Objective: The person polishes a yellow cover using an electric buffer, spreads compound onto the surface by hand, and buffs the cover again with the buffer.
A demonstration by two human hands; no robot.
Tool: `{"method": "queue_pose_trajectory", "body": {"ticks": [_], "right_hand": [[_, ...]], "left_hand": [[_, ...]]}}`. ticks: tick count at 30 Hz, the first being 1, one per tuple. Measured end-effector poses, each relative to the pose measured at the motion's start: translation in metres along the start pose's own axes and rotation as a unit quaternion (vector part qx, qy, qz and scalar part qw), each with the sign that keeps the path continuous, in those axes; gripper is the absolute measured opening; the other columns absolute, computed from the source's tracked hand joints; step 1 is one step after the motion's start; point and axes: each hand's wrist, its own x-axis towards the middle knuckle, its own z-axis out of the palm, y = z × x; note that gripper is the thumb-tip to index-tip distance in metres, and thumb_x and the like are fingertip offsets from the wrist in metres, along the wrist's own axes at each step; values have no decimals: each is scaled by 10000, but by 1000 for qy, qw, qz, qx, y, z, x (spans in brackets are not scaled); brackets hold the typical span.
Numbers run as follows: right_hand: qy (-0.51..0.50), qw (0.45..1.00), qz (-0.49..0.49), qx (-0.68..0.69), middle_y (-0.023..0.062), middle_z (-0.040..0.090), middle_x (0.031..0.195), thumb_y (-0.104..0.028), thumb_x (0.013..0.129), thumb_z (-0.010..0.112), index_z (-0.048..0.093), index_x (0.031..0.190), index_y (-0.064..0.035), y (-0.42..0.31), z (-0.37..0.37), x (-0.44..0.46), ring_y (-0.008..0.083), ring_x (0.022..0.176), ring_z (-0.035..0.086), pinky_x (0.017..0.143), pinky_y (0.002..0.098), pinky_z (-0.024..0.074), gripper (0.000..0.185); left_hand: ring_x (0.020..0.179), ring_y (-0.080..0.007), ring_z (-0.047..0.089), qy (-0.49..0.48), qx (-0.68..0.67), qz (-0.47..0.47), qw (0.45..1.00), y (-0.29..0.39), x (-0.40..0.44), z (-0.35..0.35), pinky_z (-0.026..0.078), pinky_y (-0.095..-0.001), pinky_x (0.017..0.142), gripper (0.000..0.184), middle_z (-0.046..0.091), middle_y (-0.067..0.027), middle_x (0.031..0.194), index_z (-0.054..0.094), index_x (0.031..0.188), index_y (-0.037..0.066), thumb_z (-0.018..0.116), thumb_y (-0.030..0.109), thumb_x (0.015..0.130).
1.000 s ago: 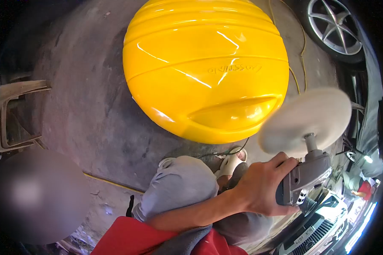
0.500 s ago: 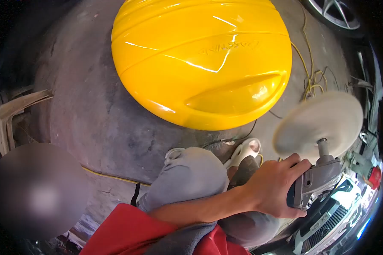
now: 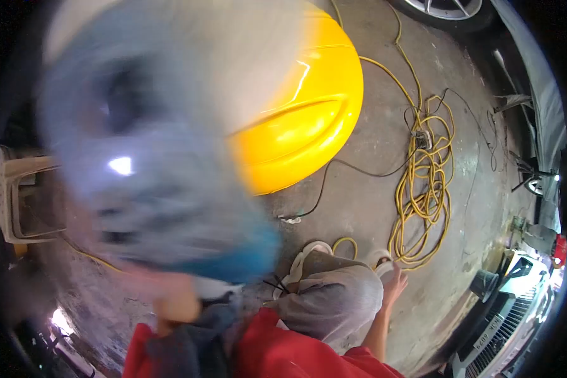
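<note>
Close to the camera on the left, a grey and teal power polisher (image 3: 164, 208) is smeared by motion. Its pale round pad (image 3: 252, 57) covers much of a glossy yellow moulded shell (image 3: 296, 135) on the floor. My left hand (image 3: 160, 283), blurred beneath the polisher's body, grips it; most of its fingers are hidden. Over on the right, my right hand (image 3: 394, 286) hangs beside my bent knee (image 3: 346, 283), fingers stretched out and holding nothing.
A tangled yellow cord (image 3: 422, 201) lies on the concrete floor, with a thin black cable (image 3: 365, 173) running near it. A white plastic chair (image 3: 9, 195) stands left. A car wheel (image 3: 444, 9) is at the top right, a white car front (image 3: 504, 321) at the lower right.
The polisher in my left hand has swung from the right across to the left, close to the camera. My right hand has come into sight. The view has shifted right.
</note>
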Motion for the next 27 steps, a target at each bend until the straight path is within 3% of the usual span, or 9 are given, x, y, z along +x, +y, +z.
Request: {"method": "queue_pose_trajectory", "body": {"ticks": [3, 6, 8, 9, 12, 14, 17, 23, 27], "right_hand": [[-19, 992, -120, 35, 135, 534, 1115, -166, 465, 853, 573, 1205, -153, -16, 5, 67, 358, 1048, 488, 934, 481, 402, 791], [-81, 983, -160, 48, 130, 528, 1169, -169, 505, 849, 547, 1251, -160, -40, 19, 101, 359, 1089, 479, 952, 484, 393, 805], [-21, 970, -236, 59, 122, 508, 1258, -174, 538, 847, 518, 1302, -176, -64, 27, 109, 357, 1155, 460, 980, 480, 377, 832], [-14, 970, -241, 34, 122, 473, 1342, -154, 608, 815, 485, 1352, -175, -74, 29, 104, 345, 1207, 444, 1019, 480, 335, 814], [73, 960, -269, 20, 118, 439, 1387, -145, 656, 788, 466, 1372, -151, -69, 49, 89, 335, 1259, 412, 1041, 484, 295, 785], [68, 963, -259, 7, 114, 520, 1313, -126, 717, 753, 407, 1423, -140, -62, 61, 83, 280, 1216, 485, 1052, 484, 271, 787], [16, 970, -244, 2, 84, 664, 1051, -129, 802, 710, 277, 1493, -128, -50, 74, 77, 193, 989, 643, 1046, 499, 290, 816], [-67, 962, -261, -43, 146, 611, 1234, -59, 843, 641, 158, 1520, -107, -56, 64, 83, 269, 1002, 646, 1054, 514, 316, 833], [-108, 954, -264, -91, 211, 627, 1180, -5, 827, 635, 80, 1528, -112, -77, 50, 81, 338, 1047, 623, 1071, 510, 303, 900]], "left_hand": [[1102, -327, 574, 196, 33, 112, 974, 46, -9, -41, 463, -418, 950, 603, 571, -180, 1229, 461, 1304, -40, 460, 433, 930], [1210, -381, 514, 285, 166, 128, 935, 81, -10, -69, 408, -481, 1037, 634, 507, -199, 1349, 439, 1352, -26, 396, 469, 958], [1106, -272, 578, 302, 174, 123, 929, 83, -9, -76, 456, -381, 961, 549, 575, -147, 1249, 460, 1326, -16, 419, 410, 982], [1122, -388, 574, 324, 197, 113, 918, 83, -8, -81, 454, -481, 988, 619, 552, -220, 1283, 444, 1348, -21, 418, 456, 956], [1113, -391, 579, 327, 141, 96, 929, 68, -23, -81, 454, -488, 986, 640, 560, -225, 1273, 455, 1343, -19, 417, 481, 947], [1137, -391, 565, 345, 138, 52, 927, 62, -38, -92, 446, -506, 989, 673, 544, -227, 1296, 445, 1354, -18, 411, 510, 938], [1168, -400, 543, 402, 112, 9, 909, 43, -55, -119, 430, -513, 1004, 695, 522, -232, 1324, 429, 1366, -21, 399, 523, 936], [1138, -403, 558, 409, 34, -42, 911, -32, -91, -197, 460, -494, 979, 789, 519, -224, 1320, 396, 1391, -21, 316, 606, 919], [1194, -452, 510, 440, 10, -105, 892, -56, -92, -233, 422, -524, 1014, 835, 462, -272, 1370, 347, 1413, -58, 327, 613, 917]]}}
